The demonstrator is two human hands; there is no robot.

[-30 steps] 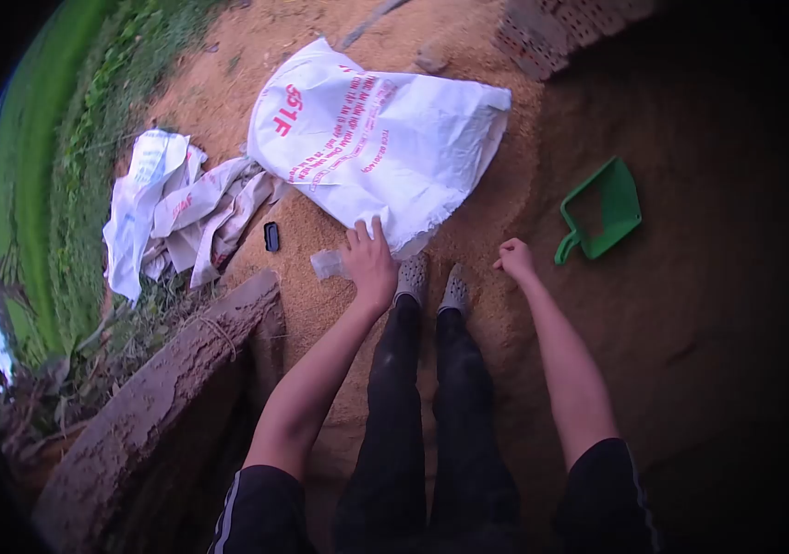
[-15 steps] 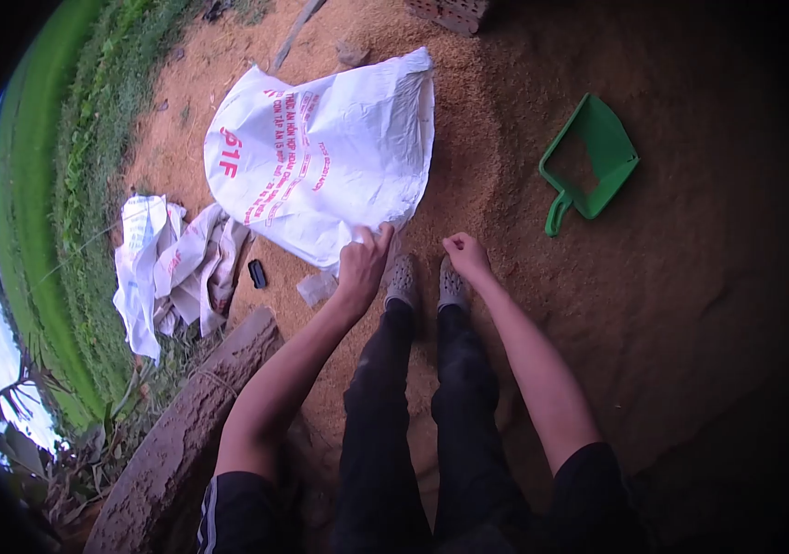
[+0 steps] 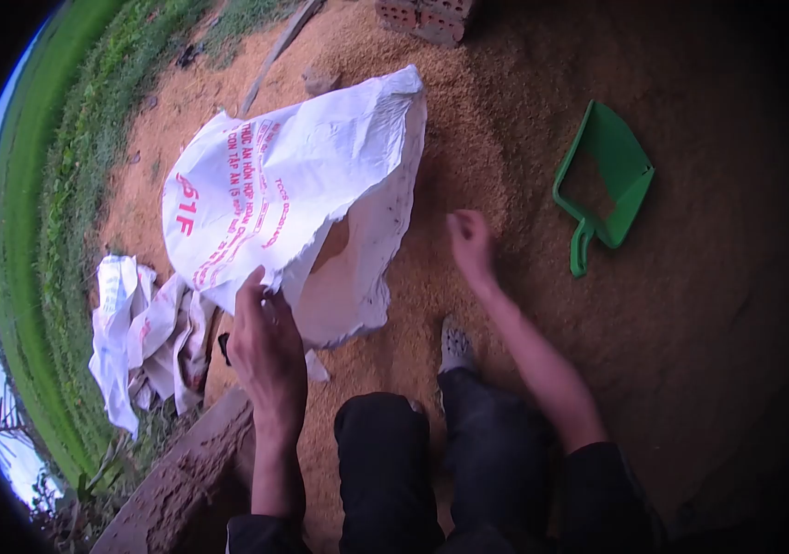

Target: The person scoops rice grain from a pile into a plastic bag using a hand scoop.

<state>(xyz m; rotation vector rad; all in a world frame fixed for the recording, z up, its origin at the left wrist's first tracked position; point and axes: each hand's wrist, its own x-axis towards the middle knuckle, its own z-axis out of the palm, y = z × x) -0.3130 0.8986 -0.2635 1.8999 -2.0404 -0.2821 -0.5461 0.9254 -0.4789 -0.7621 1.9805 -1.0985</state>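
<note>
Your left hand (image 3: 268, 355), at lower left of centre, has its grip pinched tight on the rim of the white woven plastic sack with red lettering (image 3: 270, 194), lifting the mouth so it gapes toward the middle of the frame. Your right hand (image 3: 470, 242) hovers blurred over the spread golden-brown grain (image 3: 468, 129), fingers loosely apart, holding nothing. The green plastic scoop (image 3: 608, 185) lies at right, well apart. Crumpled white sacks (image 3: 136, 337) lie at lower left.

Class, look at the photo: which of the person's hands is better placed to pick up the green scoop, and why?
Probably the right hand: it is free and nearer the green scoop, while the left hand grips the white sack.
</note>
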